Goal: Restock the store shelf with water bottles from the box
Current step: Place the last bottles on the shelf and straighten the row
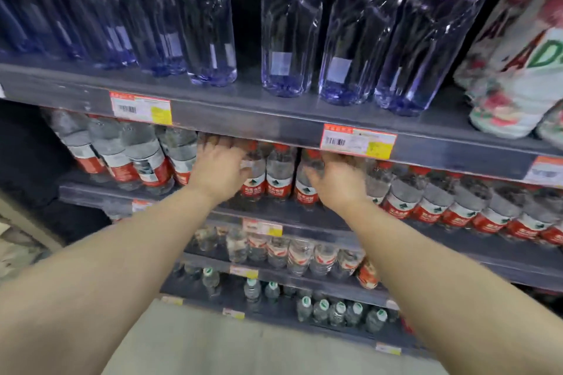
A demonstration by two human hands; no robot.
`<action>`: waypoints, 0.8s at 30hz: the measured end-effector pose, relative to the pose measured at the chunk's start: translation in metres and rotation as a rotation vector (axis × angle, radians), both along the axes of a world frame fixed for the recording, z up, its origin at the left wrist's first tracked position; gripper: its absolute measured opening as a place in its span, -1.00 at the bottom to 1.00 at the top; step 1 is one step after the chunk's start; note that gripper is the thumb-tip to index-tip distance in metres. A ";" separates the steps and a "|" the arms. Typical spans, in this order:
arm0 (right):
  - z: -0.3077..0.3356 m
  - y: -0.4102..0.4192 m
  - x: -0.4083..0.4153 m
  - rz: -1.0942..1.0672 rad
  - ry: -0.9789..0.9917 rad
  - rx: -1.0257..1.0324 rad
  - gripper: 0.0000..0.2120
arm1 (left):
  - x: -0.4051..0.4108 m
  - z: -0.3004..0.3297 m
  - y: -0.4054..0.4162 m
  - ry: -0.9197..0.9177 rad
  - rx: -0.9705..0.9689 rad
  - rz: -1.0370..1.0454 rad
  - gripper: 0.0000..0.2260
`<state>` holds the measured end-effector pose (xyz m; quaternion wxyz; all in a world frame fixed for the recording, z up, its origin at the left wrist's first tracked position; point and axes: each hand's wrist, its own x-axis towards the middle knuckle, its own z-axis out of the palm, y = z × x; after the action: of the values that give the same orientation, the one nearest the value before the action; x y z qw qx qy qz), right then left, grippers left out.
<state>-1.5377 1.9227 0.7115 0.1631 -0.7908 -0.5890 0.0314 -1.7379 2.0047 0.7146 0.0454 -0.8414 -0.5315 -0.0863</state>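
Hands both reach into the second shelf among red-labelled water bottles. Left hand curls over the top of one bottle, fingers wrapped round its shoulder. Right hand grips a neighbouring bottle from its right side, fingertips hidden under the shelf edge above. Both forearms extended forward and upward, palms down. Tall purple-tinted bottles stand on the shelf above; price tags along its edge.
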 end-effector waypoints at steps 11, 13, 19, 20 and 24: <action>-0.029 0.092 -0.009 0.064 0.388 -0.197 -0.56 | 0.010 -0.025 0.040 0.118 0.150 -0.112 -0.34; -0.027 0.094 -0.009 0.033 0.452 -0.134 -0.60 | 0.009 -0.028 0.040 0.095 0.179 -0.120 -0.32; -0.024 0.084 -0.011 0.070 0.423 -0.165 -0.52 | 0.002 -0.039 0.039 0.052 0.302 -0.158 -0.32; -0.023 0.083 -0.012 0.076 0.416 -0.160 -0.53 | 0.002 -0.040 0.038 0.052 0.309 -0.160 -0.31; -0.017 0.074 -0.015 0.096 0.369 -0.160 -0.55 | 0.003 -0.047 0.039 0.030 0.323 -0.169 -0.26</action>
<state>-1.5529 1.9970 0.6945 0.2033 -0.7531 -0.5817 0.2304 -1.7349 2.0435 0.6677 0.1805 -0.8660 -0.4374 -0.1617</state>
